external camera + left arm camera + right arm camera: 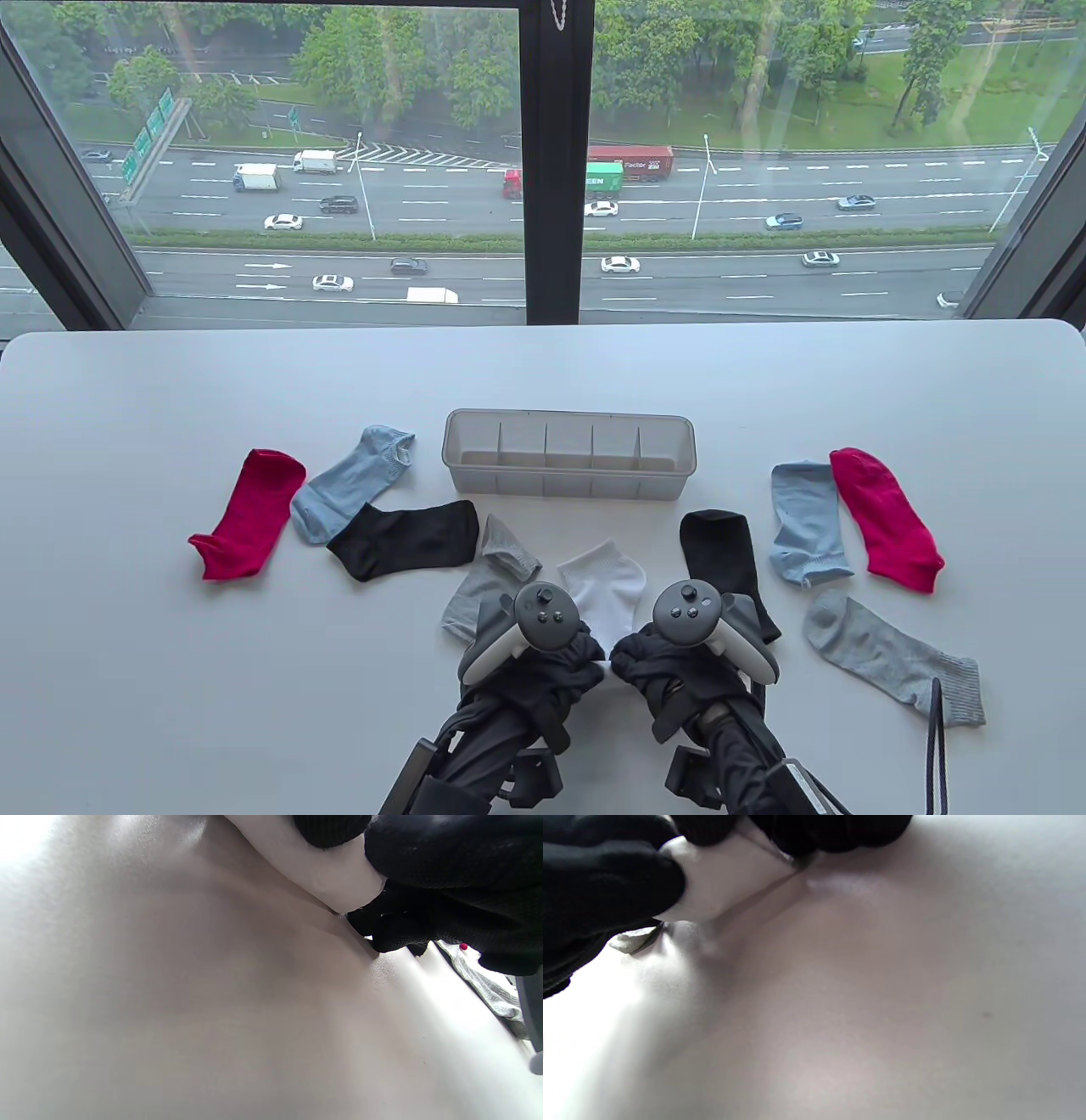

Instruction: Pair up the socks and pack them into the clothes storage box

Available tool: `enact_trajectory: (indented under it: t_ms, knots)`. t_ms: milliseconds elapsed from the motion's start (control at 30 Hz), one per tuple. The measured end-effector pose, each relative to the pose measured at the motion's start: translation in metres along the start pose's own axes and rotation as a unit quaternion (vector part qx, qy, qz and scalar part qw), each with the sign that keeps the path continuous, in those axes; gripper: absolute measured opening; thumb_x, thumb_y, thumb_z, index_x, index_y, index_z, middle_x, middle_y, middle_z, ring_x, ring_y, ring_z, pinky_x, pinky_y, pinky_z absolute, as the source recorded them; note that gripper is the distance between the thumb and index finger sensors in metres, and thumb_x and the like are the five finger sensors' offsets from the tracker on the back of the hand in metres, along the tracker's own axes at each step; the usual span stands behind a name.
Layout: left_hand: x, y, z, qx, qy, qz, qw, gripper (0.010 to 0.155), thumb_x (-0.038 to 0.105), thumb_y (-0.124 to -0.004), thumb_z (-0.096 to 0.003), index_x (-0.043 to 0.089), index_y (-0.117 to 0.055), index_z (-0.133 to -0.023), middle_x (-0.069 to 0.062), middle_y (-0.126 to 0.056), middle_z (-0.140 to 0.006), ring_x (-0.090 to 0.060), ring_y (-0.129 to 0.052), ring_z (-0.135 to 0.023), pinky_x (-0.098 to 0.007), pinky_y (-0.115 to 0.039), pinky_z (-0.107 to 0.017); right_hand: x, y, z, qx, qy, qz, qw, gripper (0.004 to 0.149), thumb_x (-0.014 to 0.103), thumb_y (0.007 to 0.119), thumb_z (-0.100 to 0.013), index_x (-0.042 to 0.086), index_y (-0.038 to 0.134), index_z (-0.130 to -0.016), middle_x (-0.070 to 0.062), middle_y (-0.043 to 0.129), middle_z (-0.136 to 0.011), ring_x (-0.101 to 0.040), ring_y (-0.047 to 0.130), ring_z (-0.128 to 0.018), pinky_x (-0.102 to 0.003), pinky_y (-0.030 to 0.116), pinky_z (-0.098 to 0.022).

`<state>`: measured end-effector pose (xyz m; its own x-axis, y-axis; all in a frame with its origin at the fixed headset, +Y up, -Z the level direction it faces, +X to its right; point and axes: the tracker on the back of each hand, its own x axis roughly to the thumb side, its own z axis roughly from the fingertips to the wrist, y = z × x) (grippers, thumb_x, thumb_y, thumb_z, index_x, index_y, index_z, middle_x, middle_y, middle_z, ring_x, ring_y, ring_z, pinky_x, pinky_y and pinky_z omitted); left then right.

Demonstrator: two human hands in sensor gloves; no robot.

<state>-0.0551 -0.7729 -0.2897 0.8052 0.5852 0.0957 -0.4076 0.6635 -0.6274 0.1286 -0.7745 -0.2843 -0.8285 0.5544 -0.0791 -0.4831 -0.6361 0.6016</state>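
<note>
Both my left hand (543, 649) and right hand (679, 654) pinch the near edge of the white sock (604, 586). Its long axis points away toward the storage box (568, 454), straight ahead.

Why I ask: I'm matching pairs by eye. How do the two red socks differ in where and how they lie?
The left red sock lies at the far left of the table, touching nothing; the right red sock lies at the right, against a light blue sock. The left one's toe points near-left, the right one's near-right. Both are flat ankle socks of matching red.
</note>
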Motion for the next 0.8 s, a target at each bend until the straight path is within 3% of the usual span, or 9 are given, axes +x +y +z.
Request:
enact_trajectory:
  t_ms: [133,200,333,400,467,533,633,733,800]
  knots:
    - [-0.003,0.0,0.0,-0.001,-0.001,0.009,1.0,0.041,0.026,-0.059,-0.0553,0.01,-0.068,-0.092,-0.007,-0.041,-0.115,-0.037,-0.02,-0.11,-0.069,-0.014,-0.074,0.0,0.0,0.001,0.01,-0.018,0.004,1.0,0.055,0.041,0.068,-0.055,0.021,0.057,-0.105,-0.019,0.049,-0.104,-0.035,0.058,-0.081,-0.043,0.057,-0.066]
    - [-0.003,-0.001,0.001,0.002,0.001,0.017,1.0,0.041,0.027,-0.058,-0.0553,0.01,-0.069,-0.091,-0.007,-0.041,-0.115,-0.036,-0.02,-0.11,-0.068,-0.014,-0.074,0.001,0.0,0.002,0.0,-0.018,0.027,0.999,0.045,0.04,0.069,-0.055,0.027,0.065,-0.097,-0.018,0.051,-0.103,-0.033,0.06,-0.081,-0.042,0.059,-0.065]
    - [-0.004,0.002,0.001,0.002,-0.002,0.03,1.0,0.042,0.029,-0.059,-0.0552,0.01,-0.07,-0.091,-0.008,-0.044,-0.115,-0.037,-0.021,-0.11,-0.068,-0.014,-0.075,0.004,0.001,-0.001,0.004,-0.009,0.039,0.999,0.04,0.039,0.062,-0.056,0.028,0.067,-0.094,-0.017,0.051,-0.102,-0.033,0.06,-0.08,-0.042,0.059,-0.065]
    - [-0.004,0.001,0.0,-0.014,-0.012,0.027,0.999,0.053,0.037,-0.068,-0.0524,0.012,-0.058,-0.099,-0.012,-0.039,-0.115,-0.039,-0.019,-0.109,-0.069,-0.013,-0.074,0.002,-0.001,-0.001,0.004,-0.006,0.028,1.0,0.04,0.039,0.058,-0.056,0.027,0.067,-0.093,-0.016,0.052,-0.102,-0.032,0.06,-0.08,-0.041,0.059,-0.065]
    - [-0.002,-0.001,0.0,-0.032,-0.013,0.014,0.999,0.061,0.037,-0.071,-0.052,0.023,-0.042,-0.103,-0.012,-0.033,-0.116,-0.04,-0.014,-0.109,-0.069,-0.01,-0.073,0.0,-0.002,-0.002,0.0,-0.003,0.004,1.0,0.039,0.038,0.058,-0.057,0.025,0.07,-0.092,-0.016,0.054,-0.101,-0.032,0.061,-0.079,-0.042,0.06,-0.064]
    - [0.003,-0.002,0.001,-0.002,0.0,-0.036,0.999,0.052,0.031,-0.071,-0.0525,0.02,-0.052,-0.1,-0.01,-0.038,-0.115,-0.039,-0.018,-0.109,-0.068,-0.011,-0.074,-0.001,-0.003,-0.001,0.002,-0.007,-0.003,1.0,0.039,0.039,0.057,-0.057,0.024,0.071,-0.091,-0.016,0.055,-0.101,-0.032,0.062,-0.079,-0.042,0.06,-0.064]
    - [0.009,-0.005,0.001,-0.006,-0.007,-0.051,0.999,0.045,0.029,-0.068,-0.0535,0.013,-0.063,-0.095,-0.01,-0.043,-0.113,-0.039,-0.021,-0.109,-0.068,-0.013,-0.074,-0.001,-0.003,0.0,-0.011,-0.007,0.005,1.0,0.039,0.039,0.056,-0.059,0.019,0.074,-0.087,-0.015,0.059,-0.1,-0.032,0.064,-0.079,-0.042,0.062,-0.064]
    - [0.01,-0.008,0.0,-0.015,-0.012,-0.055,0.998,0.047,0.03,-0.065,-0.0541,0.012,-0.057,-0.097,-0.012,-0.039,-0.113,-0.041,-0.019,-0.109,-0.069,-0.012,-0.074,-0.002,-0.003,-0.001,-0.01,-0.002,0.003,1.0,0.038,0.04,0.056,-0.061,0.018,0.075,-0.084,-0.013,0.061,-0.098,-0.03,0.065,-0.078,-0.041,0.063,-0.063]
    - [0.009,-0.011,-0.002,-0.028,-0.011,-0.056,0.998,0.056,0.033,-0.069,-0.0531,0.014,-0.044,-0.1,-0.013,-0.031,-0.113,-0.041,-0.015,-0.108,-0.069,-0.011,-0.073,-0.003,-0.004,-0.002,-0.006,0.001,-0.014,1.0,0.038,0.04,0.056,-0.061,0.018,0.076,-0.083,-0.013,0.061,-0.098,-0.031,0.065,-0.077,-0.042,0.062,-0.063]
